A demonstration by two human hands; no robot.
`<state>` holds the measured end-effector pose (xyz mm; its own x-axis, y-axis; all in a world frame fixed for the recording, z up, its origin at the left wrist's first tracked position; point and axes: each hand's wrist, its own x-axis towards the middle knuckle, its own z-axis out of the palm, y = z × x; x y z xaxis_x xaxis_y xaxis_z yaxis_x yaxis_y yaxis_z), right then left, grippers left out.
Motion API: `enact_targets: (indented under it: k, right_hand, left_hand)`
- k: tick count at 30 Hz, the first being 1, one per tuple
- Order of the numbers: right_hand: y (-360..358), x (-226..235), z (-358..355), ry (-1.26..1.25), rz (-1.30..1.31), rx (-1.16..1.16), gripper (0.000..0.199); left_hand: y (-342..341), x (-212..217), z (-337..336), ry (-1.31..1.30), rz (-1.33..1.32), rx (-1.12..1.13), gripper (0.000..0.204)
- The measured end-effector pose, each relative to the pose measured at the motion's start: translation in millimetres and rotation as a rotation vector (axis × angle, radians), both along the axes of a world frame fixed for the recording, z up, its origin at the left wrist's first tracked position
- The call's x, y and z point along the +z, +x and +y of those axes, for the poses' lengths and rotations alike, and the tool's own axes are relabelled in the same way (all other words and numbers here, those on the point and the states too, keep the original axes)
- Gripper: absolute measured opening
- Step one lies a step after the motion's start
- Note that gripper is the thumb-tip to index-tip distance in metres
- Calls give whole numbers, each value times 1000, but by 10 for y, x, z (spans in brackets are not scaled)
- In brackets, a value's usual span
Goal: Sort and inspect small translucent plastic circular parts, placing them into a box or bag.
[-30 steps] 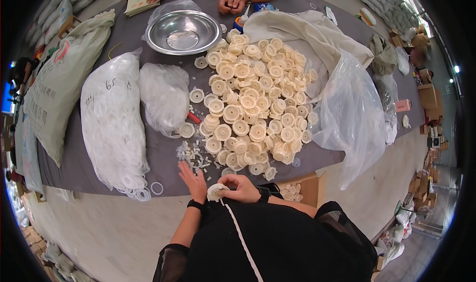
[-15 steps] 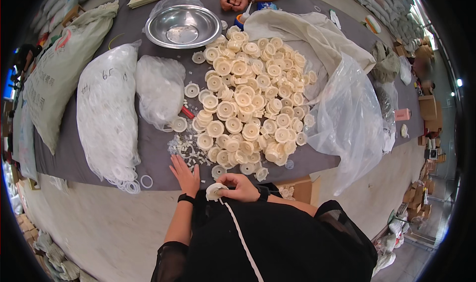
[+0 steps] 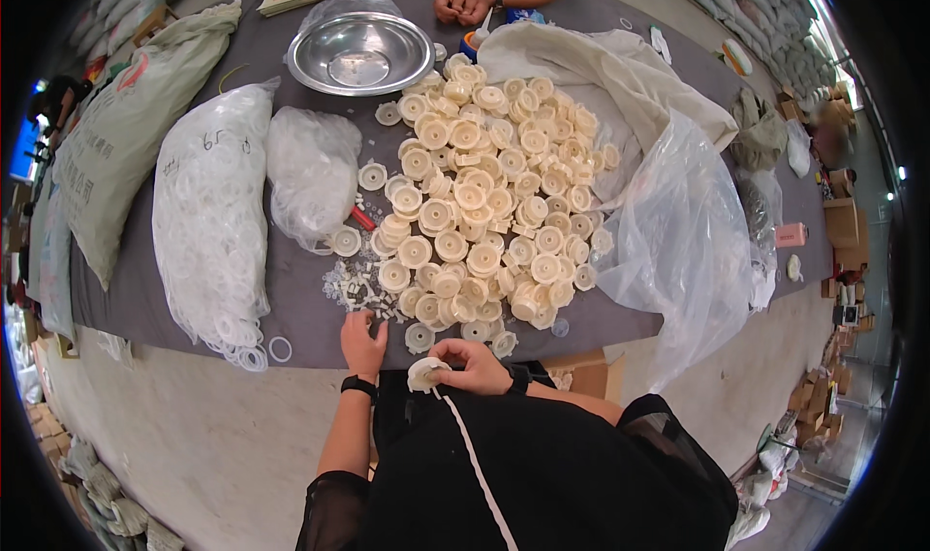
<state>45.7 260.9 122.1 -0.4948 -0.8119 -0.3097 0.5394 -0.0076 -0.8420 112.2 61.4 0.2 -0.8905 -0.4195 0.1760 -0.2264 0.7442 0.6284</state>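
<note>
Wheel of cream plastic (image 3: 419, 378) in right hand (image 3: 475, 369), pinched between thumb and fingers, just in front of black clothing (image 3: 542, 464) and near edge of grey table (image 3: 308, 304). Left hand (image 3: 362, 350) at near side of small loose parts (image 3: 360, 286), with fingers curled; cannot tell whether pinching any piece. Beyond both hands, heap of similar wheels (image 3: 473, 196), with steel bowl (image 3: 360, 67) behind at left.

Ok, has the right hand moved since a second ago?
Yes, slightly: the right hand and its held disc have shifted right relative to the loose disc just beyond.
</note>
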Motion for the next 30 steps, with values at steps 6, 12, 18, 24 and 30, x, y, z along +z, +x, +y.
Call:
enact_targets:
  k: [6, 12, 18, 24, 30]
  right_hand:
    - [-13, -33, 97, 32, 5, -54, 23]
    - [-4, -61, 97, -16, -14, -51, 24]
    - [-15, -45, 123, 6, 23, -56, 24]
    - [-15, -69, 133, 17, 47, -73, 24]
    - [-19, 49, 73, -54, -147, -190, 24]
  left_hand:
    - [218, -14, 155, 326, -163, 270, 33]
    - [-31, -1, 121, 421, -83, 260, 23]
    - [18, -195, -438, 434, -2, 443, 15]
    - [-182, -227, -587, 232, -11, 449, 15]
    - [-111, -386, -711, 182, -46, 439, 11]
